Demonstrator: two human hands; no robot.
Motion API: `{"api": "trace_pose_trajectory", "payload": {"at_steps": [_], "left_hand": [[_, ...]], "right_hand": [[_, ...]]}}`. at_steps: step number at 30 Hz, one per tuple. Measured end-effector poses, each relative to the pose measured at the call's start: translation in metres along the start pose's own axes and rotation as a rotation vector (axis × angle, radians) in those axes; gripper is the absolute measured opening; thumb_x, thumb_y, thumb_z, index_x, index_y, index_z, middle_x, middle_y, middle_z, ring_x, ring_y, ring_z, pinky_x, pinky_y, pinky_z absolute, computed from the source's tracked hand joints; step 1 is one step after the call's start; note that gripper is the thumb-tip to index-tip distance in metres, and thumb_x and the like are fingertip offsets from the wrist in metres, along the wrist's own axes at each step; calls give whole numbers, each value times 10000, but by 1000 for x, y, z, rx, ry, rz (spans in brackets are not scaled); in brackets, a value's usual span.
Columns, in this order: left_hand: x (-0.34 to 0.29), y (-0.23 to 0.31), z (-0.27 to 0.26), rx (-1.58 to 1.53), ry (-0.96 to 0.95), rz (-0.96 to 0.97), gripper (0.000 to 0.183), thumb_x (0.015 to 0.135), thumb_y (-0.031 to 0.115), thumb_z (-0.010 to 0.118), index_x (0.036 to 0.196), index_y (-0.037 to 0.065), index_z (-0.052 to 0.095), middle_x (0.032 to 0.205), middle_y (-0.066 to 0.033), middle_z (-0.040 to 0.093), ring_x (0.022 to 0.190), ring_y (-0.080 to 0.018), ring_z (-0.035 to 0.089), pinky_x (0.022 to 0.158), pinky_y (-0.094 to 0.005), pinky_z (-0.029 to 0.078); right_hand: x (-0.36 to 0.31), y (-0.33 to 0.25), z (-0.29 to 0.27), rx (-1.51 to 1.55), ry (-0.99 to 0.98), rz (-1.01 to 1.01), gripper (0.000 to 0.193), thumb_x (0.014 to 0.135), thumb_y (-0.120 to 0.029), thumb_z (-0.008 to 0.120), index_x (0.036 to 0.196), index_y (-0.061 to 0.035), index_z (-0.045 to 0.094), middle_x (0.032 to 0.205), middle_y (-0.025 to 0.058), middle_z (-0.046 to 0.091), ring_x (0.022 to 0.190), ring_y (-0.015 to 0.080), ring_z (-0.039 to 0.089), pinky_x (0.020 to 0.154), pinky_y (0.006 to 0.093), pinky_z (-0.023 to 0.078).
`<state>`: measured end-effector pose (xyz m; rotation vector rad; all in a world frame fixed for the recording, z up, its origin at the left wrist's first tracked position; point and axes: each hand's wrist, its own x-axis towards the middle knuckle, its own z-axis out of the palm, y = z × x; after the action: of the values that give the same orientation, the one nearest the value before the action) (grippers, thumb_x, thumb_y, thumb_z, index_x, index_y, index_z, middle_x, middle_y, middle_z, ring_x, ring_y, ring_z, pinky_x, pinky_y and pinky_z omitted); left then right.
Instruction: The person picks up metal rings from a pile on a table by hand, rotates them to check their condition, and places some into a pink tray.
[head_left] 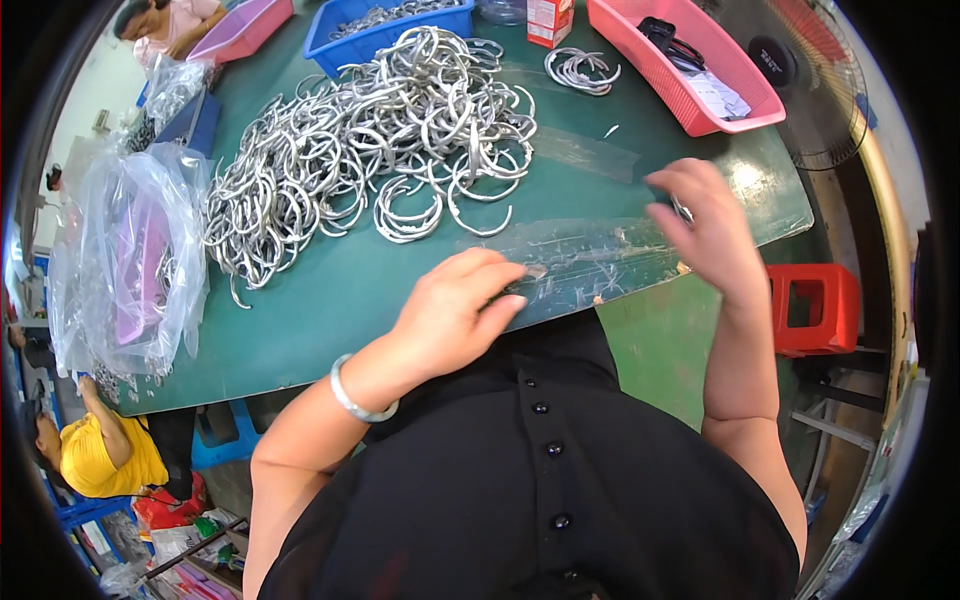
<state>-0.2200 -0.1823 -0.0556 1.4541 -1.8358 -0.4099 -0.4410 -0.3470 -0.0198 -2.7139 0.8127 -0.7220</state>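
Note:
My left hand (455, 308) is at the near edge of the green table (290, 345), fingers bent and thumb held apart, with nothing visible between them. To the right, my right hand (712, 228) is raised over the table's right part with its fingers curled. A small shiny bit shows between its thumb and fingers, too hidden to name. Beyond my left hand lies a large heap of silvery open metal rings (375, 145). A few larger rings (408, 212) rest at the heap's near side. A separate bunch of rings (582, 72) lies farther back.
Clear plastic film (570, 262) covers part of the near table. A pink basket (680, 60), a blue bin (385, 22) and a red-and-white box (550, 22) stand at the back. Plastic bags (130, 250) are at left, a fan (815, 85) and red stool (815, 310) at right. Two other people are at left.

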Motion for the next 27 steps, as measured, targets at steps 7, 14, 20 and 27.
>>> {"api": "trace_pose_trajectory", "payload": {"at_steps": [7, 14, 20, 27], "left_hand": [[-47, -8, -29, -87, 176, -305, 180, 739, 21, 609, 916, -4, 587, 789, -78, 561, 633, -139, 560, 560, -231, 455], [-75, -14, -38, -154, 215, -328, 178, 734, 14, 614, 909, -11, 593, 787, -74, 566, 643, -127, 559, 564, -216, 454], [-84, -19, -46, -257, 201, -410, 169, 764, -1, 580, 931, -26, 586, 836, -71, 575, 684, -120, 537, 628, -217, 438], [-75, -19, -46, -912, 319, -614, 335, 873, 152, 491, 1159, -21, 468, 930, -64, 570, 758, -110, 549, 660, -229, 444]], "right_hand": [[29, -83, 86, 61, -124, -223, 192, 691, -175, 632, 814, -36, 582, 712, 80, 541, 721, 266, 535, 657, 363, 422], [43, -97, 121, -186, -144, -177, 104, 707, -147, 604, 727, -48, 582, 645, 81, 559, 635, 274, 554, 594, 360, 441], [48, -116, 108, 447, 66, 67, 81, 753, -98, 579, 780, -25, 603, 682, 94, 584, 633, 190, 585, 571, 281, 452], [34, -141, 126, 1604, -180, 260, 147, 855, -103, 524, 934, 13, 569, 755, 52, 594, 673, 90, 546, 599, 207, 445]]}}
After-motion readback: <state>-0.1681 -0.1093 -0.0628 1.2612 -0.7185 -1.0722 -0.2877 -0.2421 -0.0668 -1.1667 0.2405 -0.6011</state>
